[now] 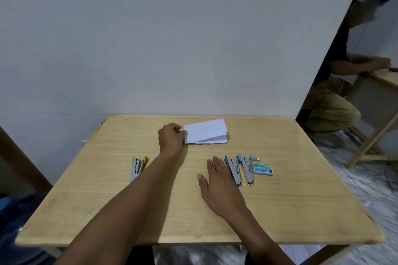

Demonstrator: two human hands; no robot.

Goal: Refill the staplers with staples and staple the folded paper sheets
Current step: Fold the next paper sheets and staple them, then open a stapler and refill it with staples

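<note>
Head view: plain grey-white wall behind a light wooden table (280,211); marbled floor at right, second wooden table (385,78) at 2 o'clock with another person (336,101) crouched beside it, forearms on its top. Blue rounded object (13,217) at lower left, unclear what.

Left hand (171,139) reaches far forward, arm nearly straight, running from bottom-left edge up toward 12 o'clock. Fingers curled, knuckles up, pinching the left edge of the folded paper sheets (206,131). Sheets lie flat near the table's far edge, centre; open layers show along their near edge.

Right hand (219,180) lies palm down on the table, fingers extended and together, thumb spread toward 9 o'clock. It grips nothing. Its outer fingers touch or just overlap the teal stapler (233,171); contact hard to confirm. Forearm enters from bottom edge, angled toward 11 o'clock.

Teal stapler is swung open in a V, at 3 o'clock of the right hand. Blue stapler (246,170) just beside it, also open in a V. Green staple box (263,169), marked No.10, just right of the blue one. Yellow stapler (137,168), open too, lies at 9 o'clock of the left forearm, partly hidden behind it.
</note>
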